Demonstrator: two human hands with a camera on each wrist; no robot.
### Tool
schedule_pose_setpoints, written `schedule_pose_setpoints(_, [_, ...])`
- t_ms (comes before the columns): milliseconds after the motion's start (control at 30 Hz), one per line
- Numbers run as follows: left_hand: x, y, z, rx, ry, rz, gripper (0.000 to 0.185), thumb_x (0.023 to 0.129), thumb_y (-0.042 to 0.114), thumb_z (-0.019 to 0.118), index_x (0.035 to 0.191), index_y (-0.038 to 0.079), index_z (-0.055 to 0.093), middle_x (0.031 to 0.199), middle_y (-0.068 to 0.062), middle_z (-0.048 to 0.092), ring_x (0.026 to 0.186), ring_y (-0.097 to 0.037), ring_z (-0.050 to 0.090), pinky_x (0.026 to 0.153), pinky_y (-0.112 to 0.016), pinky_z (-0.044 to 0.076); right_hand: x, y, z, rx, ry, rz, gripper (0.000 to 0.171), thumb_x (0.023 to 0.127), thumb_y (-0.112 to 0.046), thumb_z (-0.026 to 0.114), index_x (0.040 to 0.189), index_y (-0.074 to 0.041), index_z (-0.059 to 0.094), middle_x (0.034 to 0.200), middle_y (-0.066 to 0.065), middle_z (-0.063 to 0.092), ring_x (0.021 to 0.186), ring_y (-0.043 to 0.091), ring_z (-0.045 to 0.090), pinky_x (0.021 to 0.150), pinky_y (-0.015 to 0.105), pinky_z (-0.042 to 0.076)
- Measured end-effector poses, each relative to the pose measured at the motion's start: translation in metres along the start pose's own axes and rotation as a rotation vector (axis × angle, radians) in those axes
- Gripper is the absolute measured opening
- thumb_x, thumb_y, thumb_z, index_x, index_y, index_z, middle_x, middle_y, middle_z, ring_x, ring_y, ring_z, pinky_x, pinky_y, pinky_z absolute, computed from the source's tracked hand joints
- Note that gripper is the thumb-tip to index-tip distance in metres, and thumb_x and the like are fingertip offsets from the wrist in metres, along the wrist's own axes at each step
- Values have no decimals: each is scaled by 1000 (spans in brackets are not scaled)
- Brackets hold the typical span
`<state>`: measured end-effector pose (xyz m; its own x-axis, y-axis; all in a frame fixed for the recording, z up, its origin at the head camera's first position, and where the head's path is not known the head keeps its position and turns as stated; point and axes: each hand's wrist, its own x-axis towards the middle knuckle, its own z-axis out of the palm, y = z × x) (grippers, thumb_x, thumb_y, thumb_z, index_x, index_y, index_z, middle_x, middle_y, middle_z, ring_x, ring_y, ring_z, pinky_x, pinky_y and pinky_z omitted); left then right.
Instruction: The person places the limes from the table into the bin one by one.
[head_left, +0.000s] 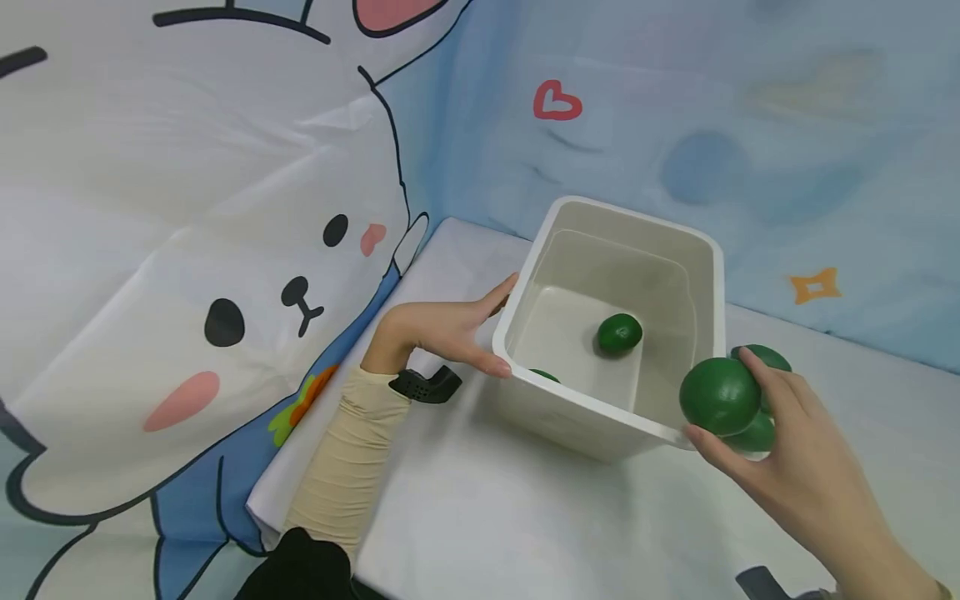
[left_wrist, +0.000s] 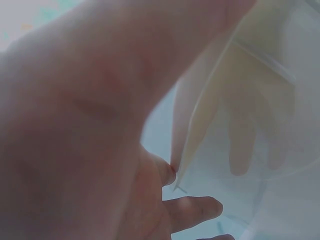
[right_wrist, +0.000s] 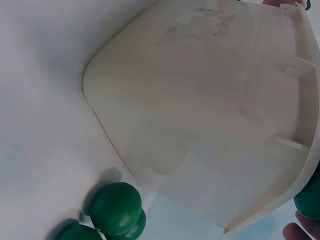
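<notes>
My right hand (head_left: 813, 458) grips a large green lime (head_left: 720, 397) between thumb and fingers, right at the near right corner of a white plastic bin (head_left: 611, 417). That held lime (right_wrist: 309, 197) also shows at the right edge of the right wrist view, by the bin's rim. Inside the bin, one lime (head_left: 619, 334) lies on the floor, and another (head_left: 544, 375) is mostly hidden behind the near wall. My left hand (head_left: 450, 332) is spread against the bin's left side, thumb at the rim; its extended fingers (left_wrist: 192, 212) show beside the wall in the left wrist view.
Several more limes (right_wrist: 116, 207) sit close together on the white table (head_left: 525, 517), just right of the bin and partly behind my right hand in the head view. A blue printed cloth (head_left: 750, 108) hangs behind, and a cartoon cloth (head_left: 187, 208) on the left.
</notes>
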<state>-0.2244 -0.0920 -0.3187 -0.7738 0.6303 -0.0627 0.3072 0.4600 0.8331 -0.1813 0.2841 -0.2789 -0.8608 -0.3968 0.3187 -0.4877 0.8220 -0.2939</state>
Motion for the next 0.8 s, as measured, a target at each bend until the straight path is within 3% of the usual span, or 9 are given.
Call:
schedule_pose_setpoints(167, [7,3,1,3,2,-8,138,57,80,67,148,30,-24,160,6,-7,144,-6,8,115,-39,23,-6,1,-3,-11,27,4,96,71,-36,82,148,-8,32,125,30,46,103,44,45,72,61,39])
schedule_pose_setpoints(367, [3,0,2,-3,17,6,135,59,79,67,148,32,-22,159,9,-9,144,-7,10,115,-40,23,-4,-3,2,-40,36,-36,99,67,-40,84,147,-8,35,125,29,48,108,46,44,74,62,38])
schedule_pose_setpoints(567, [-2,-2,5,13,29,-41,137,56,82,65,147,32,-24,159,6,-10,146,-11,9,115,-43,22,-5,-4,4,-96,28,-103,97,66,-42,84,144,-4,39,125,25,51,107,43,47,78,59,41])
schedule_pose_setpoints(667, [-4,-2,4,8,31,-33,138,55,84,64,148,32,-23,159,9,-11,146,-10,8,115,-42,22,-10,0,5,-102,21,-84,95,67,-41,84,142,-2,42,126,27,50,109,44,46,79,61,41])
schedule_pose_setpoints(800, [-1,0,4,27,9,-15,136,57,83,64,148,31,-24,159,10,-10,145,-8,8,115,-41,22,-26,14,4,-92,10,22,95,69,-42,82,143,-1,39,127,28,47,112,46,42,80,66,39])
